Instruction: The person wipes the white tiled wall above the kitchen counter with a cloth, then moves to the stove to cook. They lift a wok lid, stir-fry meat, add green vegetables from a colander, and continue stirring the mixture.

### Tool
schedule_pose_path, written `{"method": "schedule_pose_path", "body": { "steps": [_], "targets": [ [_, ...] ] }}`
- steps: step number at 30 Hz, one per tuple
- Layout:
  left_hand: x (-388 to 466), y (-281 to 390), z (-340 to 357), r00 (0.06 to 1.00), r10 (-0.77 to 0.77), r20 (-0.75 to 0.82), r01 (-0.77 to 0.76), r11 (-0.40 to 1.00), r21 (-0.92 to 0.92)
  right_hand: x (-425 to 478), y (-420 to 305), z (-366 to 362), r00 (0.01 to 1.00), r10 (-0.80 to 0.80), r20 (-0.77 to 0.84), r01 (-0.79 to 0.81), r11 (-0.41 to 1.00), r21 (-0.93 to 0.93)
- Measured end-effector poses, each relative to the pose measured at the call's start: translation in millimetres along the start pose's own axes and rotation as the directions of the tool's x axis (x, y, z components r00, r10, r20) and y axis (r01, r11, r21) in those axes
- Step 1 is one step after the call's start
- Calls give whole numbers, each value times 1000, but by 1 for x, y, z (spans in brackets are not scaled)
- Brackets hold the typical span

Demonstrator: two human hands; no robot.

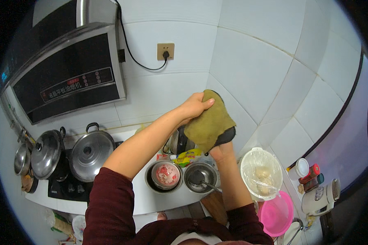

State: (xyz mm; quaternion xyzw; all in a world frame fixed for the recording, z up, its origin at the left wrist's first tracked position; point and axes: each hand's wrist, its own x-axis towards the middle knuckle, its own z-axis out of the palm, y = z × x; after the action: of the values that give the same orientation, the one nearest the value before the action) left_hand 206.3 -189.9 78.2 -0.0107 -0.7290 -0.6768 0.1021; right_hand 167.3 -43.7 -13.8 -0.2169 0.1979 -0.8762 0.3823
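Observation:
An olive-green cloth (213, 122) is held up above the counter, in front of the tiled corner. My left hand (198, 105) grips its upper left edge, thumb lying on top. Under the lower edge is my right hand (223, 151), its fingers hidden behind the cloth. A dark layer (226, 136) shows along the cloth's right and lower edges; whether it is the cloth's other side or a separate thing, I cannot tell. Below my hands stand a steel bowl with red and pale contents (166, 174) and a steel bowl (197, 167) with a dark-headed utensil (199, 177) in it.
A lidded pot (46, 154) and a wide lidded pan (92, 156) stand at the left by the black cooktop (67, 193). The range hood (64, 82) overhangs that side. To the right are a plastic-covered white basin (245, 165), a pink basin (276, 214) and a pitcher (317, 199).

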Motion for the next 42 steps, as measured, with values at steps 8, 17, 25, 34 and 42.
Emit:
{"method": "schedule_pose_path", "body": {
  "steps": [8, 17, 25, 34, 42],
  "targets": [
    [14, 19, -63, 985, 3, -173, 72, 903, 424, 46, 24, 42, 999, -11, -30, 17, 980, 199],
    [50, -15, -136, 845, 250, -473, 65, 829, 555, 132, -71, 48, 840, -538, 78, 543, 824, -160],
    [93, 21, -180, 655, 496, -570, 136, 664, 735, 216, -225, 168, 133, -312, 941, -435, -871, -228],
    [198, 94, -207, 698, 633, -335, 223, 252, 942, 325, -238, 140, 829, 16, 559, -192, -931, 310],
    [280, 104, -219, 715, 699, 21, 326, -359, 874, 416, -270, 176, 761, 160, 628, -153, -897, 414]
  ]
}}
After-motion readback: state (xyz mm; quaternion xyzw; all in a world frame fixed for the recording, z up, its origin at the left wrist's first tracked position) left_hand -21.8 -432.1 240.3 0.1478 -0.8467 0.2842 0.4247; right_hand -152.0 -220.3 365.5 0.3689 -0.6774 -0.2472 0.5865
